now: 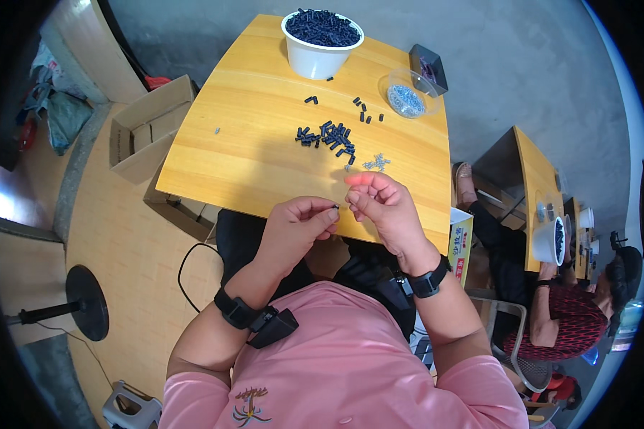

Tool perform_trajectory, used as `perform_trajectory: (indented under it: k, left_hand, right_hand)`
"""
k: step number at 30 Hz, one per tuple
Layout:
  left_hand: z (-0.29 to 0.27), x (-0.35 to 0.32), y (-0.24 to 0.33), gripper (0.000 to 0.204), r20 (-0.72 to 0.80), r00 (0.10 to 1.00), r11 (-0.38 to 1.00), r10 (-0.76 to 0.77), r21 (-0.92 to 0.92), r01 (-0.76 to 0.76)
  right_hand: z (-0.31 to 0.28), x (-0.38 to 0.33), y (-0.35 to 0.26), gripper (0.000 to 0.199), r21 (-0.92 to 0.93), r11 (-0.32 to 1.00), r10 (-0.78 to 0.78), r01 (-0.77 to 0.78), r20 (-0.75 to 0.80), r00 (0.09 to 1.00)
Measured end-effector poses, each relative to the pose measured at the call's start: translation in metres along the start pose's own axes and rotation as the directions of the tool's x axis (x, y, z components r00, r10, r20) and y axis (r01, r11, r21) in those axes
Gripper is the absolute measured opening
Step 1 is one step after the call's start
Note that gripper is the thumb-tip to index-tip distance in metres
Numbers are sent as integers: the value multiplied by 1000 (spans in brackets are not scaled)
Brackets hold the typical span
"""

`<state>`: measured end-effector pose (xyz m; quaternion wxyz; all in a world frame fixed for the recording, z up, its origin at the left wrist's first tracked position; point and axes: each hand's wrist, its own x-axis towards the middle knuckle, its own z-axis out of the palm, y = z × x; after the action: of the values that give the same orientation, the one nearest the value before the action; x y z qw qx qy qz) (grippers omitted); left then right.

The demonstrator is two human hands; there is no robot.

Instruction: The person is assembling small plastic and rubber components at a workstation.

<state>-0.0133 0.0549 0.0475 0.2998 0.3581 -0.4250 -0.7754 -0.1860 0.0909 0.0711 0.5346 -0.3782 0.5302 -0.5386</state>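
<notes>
My left hand (298,225) pinches a small black plastic piece (335,207) at its fingertips, just above the near edge of the yellow wooden table (250,143). My right hand (381,204) is close beside it with fingers curled, thumb and forefinger pinched; what it holds is too small to see. A loose pile of black pieces (329,136) lies in the middle of the table. A few small silver screws (376,164) lie just beyond my right hand.
A white bowl (320,53) full of black pieces stands at the far edge. A clear dish of silver screws (407,98) and a dark box (429,68) sit at far right. An open cardboard box (147,129) is on the left floor. Another person (558,314) works at a table to the right.
</notes>
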Motion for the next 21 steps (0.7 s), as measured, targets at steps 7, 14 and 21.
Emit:
perform_trajectory:
  k: [7,14,21]
  left_hand:
    - [0,-3,0,23,10,1000,999,15,48,-15]
    - [2,-6,2,23,25,1000,999,9,32,-10]
    - [-2,-6,-3,24,29,999,998,43,45,-44]
  right_hand:
    - [0,-4,0,13,-65,997,36,-31,65,997]
    - [0,-6,7,8,14,1000,11,-11,27,1000]
    - [6,-8,7,7,-18,1000,9,-9,0,1000]
